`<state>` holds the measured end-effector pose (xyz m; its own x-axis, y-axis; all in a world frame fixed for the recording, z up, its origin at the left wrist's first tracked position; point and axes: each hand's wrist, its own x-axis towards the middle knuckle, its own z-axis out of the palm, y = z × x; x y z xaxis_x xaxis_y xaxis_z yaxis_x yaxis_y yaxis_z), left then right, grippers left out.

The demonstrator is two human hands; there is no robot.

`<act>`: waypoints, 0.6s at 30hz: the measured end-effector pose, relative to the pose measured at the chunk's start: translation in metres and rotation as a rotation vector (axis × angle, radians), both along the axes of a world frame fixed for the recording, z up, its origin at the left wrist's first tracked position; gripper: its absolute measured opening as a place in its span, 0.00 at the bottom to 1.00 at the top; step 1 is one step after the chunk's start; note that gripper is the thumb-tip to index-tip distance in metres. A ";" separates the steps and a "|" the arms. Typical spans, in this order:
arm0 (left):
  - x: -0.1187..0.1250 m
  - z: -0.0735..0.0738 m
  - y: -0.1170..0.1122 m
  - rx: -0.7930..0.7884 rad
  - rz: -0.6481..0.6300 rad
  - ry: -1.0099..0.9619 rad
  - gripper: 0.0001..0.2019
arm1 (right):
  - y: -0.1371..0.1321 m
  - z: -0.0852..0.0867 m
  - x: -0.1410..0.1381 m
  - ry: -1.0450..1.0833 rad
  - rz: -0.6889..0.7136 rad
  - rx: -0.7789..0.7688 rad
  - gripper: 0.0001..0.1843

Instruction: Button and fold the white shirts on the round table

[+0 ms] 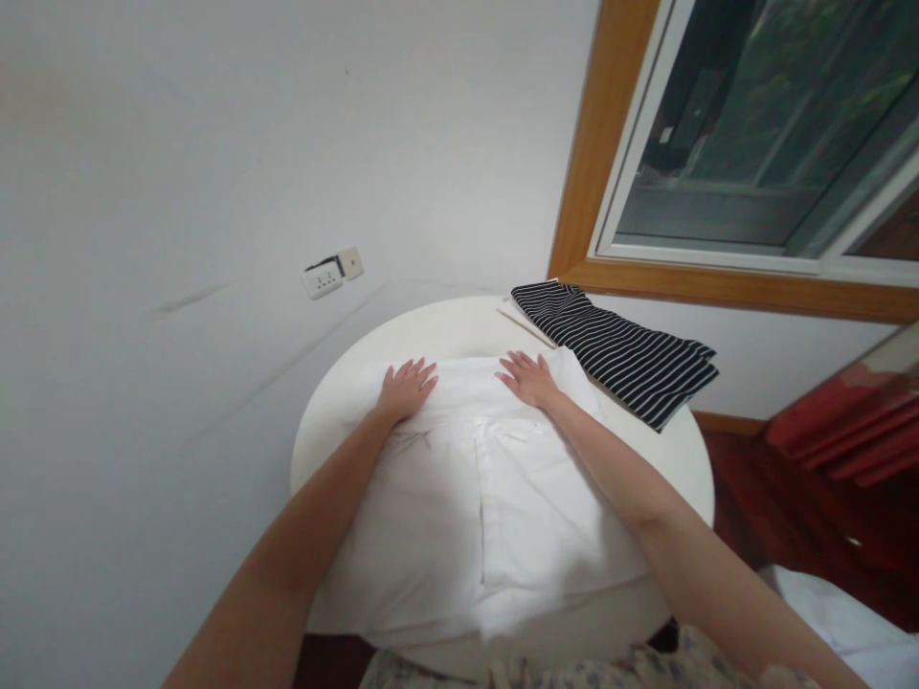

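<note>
A white skirt lies spread on a round white table, its waistband at the far side and a slit or seam running down its middle. My left hand rests flat on the left part of the waistband with the fingers spread. On the right part of the waistband lies my right hand, also flat, fingers apart. Neither hand grips the cloth. The skirt's lower left corner hangs past the table's near edge.
A folded black-and-white striped garment lies at the table's right rear, over a thin flat item. Behind are a wall with a socket and a wood-framed window. A white object stands lower right, near a red curtain.
</note>
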<state>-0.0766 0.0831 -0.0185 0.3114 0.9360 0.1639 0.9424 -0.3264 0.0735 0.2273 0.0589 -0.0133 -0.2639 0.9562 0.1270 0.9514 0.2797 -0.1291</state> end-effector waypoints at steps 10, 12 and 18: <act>-0.043 -0.005 -0.002 0.123 0.040 0.085 0.26 | 0.005 -0.008 0.052 -0.038 -0.142 0.086 0.34; -0.048 -0.007 -0.006 0.139 0.062 0.067 0.26 | 0.006 -0.009 0.050 -0.040 -0.149 0.078 0.34; -0.057 -0.006 0.002 0.075 0.098 0.056 0.27 | 0.020 -0.011 0.042 -0.046 -0.136 0.023 0.34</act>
